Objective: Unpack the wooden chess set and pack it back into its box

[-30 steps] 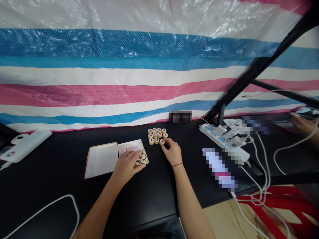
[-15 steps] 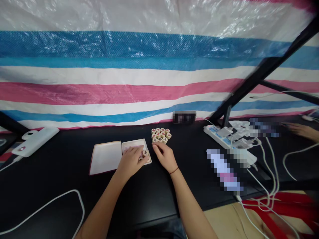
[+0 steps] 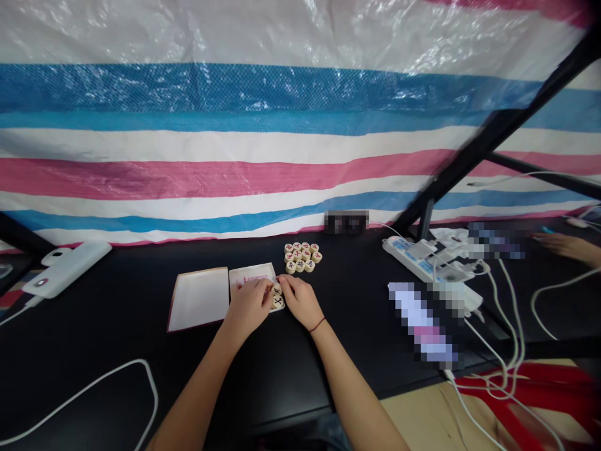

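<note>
In the head view, eleven game pieces (image 3: 300,265) already stood in rows toward the table's (image 3: 131,288) back edge — at least two others (image 3: 277,301) remained inside the box's (image 3: 253,269) right edge, between left hand (image 3: 251,302) and right hand (image 3: 302,302), whose grips couldn't be told.

I saw the shallow white box (image 3: 254,269) lying open, some reddish print showing inside it. Its lid (image 3: 200,299), pale within and dark red along the near edge, lay inside-up just left of the box. I made out two cream round pieces (image 3: 278,301) with black characters, face up at the box's near right corner. Beyond the box, to its right, eleven similar discs (image 3: 297,255) sat face up in three rows: eight red-marked, then three black-marked nearest me.
</note>
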The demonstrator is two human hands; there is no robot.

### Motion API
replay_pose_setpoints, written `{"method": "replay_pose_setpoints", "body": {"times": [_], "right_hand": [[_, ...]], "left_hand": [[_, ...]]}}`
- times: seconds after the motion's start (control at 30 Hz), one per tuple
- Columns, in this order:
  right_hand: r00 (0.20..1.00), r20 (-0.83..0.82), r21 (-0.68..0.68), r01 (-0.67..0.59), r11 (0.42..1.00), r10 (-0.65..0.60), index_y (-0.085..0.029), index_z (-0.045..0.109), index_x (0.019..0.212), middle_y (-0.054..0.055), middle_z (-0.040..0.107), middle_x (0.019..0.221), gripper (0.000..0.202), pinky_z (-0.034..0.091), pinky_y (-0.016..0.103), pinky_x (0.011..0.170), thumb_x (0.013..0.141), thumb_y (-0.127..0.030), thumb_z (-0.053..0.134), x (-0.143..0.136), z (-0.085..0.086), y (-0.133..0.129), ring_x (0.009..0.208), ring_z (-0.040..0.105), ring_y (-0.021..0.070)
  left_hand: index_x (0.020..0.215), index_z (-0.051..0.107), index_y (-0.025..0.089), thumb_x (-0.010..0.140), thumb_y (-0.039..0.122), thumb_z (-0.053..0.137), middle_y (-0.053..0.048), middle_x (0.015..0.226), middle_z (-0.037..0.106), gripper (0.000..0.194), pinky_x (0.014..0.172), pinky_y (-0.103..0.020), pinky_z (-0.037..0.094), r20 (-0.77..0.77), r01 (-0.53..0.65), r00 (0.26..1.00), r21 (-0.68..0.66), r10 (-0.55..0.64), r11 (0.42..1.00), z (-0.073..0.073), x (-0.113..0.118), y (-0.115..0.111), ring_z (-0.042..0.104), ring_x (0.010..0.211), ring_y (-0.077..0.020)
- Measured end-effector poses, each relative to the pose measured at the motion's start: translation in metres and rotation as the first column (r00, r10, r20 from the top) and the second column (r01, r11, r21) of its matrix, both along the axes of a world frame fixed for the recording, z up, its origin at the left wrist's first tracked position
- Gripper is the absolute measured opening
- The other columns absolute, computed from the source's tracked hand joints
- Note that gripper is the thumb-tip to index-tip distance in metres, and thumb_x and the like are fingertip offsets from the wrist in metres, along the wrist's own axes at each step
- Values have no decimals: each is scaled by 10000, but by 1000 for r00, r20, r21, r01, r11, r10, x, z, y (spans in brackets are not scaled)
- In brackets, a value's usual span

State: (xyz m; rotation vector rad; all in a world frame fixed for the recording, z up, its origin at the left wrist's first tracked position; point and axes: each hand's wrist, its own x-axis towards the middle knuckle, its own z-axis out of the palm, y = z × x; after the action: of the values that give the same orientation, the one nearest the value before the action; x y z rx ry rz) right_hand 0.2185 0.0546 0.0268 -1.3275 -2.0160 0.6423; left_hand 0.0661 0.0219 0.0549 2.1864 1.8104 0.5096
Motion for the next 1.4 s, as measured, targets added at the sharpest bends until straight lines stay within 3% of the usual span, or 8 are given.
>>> {"method": "replay_pose_setpoints", "body": {"times": [0.5,0.6,0.7,0.9,1.07,1.17,1.27,1.4], "right_hand": [[994,-103,169,-28,985,46,-203,638,1005,57,684,973,216,457,357,875,876,-217,466,-2,3,-4,941,600,209],[987,-123,246,-73,967,106,-222,618,1054,48,674,1018,287,440,397,925,768,-204,604,-3,10,-7,1029,572,232],[980,-155,291,-74,954,123,-230,616,1074,49,681,1016,284,467,385,903,789,-225,622,-4,13,-10,997,601,220],[957,-239,334,-76,940,163,-221,607,1139,56,681,1058,298,537,299,864,843,-231,581,-8,12,-14,941,657,175],[979,-154,339,-74,938,132,-225,606,1195,60,684,1117,336,527,296,918,865,-259,546,-12,14,-19,1005,660,185],[985,-170,295,16,955,36,-224,619,1177,56,694,1096,337,536,303,897,854,-286,546,-6,13,-15,959,674,185],[935,-288,196,267,944,-205,-190,652,1093,70,715,1005,321,562,308,815,823,-334,554,13,7,-2,856,691,189],[760,-289,26,614,789,-583,-134,679,962,117,714,913,369,558,304,689,753,-419,574,51,-8,20,756,691,214]], "left_hand": [[817,621,218,855,291,536,-8,835,701,118,813,-334,404,221,-36,975,22,31,999,-6,-6,9,642,835,-195],[831,612,216,847,307,538,-11,824,684,119,748,-284,450,406,-56,913,67,24,996,-6,-8,9,637,796,-172],[832,603,225,853,365,531,5,812,684,158,715,-261,476,553,-110,830,32,74,993,-5,-9,5,639,756,-154],[856,612,228,844,403,537,11,800,688,190,722,-261,508,629,-169,767,9,125,986,0,-9,-5,639,736,-144],[857,596,212,843,395,538,4,787,694,192,697,-255,525,703,-190,692,-47,167,981,0,-7,-8,657,727,-141],[887,583,208,827,408,566,-9,808,701,209,678,-260,534,750,-206,631,-81,195,975,-4,-8,-8,671,757,-155],[952,566,210,819,400,586,-14,842,701,233,714,-272,547,795,-235,573,-76,201,969,-11,-14,-7,682,780,-159],[1070,594,218,854,392,545,-36,936,704,281,799,-297,552,805,-212,562,-85,192,974,-13,-22,-6,687,870,-173]]}}
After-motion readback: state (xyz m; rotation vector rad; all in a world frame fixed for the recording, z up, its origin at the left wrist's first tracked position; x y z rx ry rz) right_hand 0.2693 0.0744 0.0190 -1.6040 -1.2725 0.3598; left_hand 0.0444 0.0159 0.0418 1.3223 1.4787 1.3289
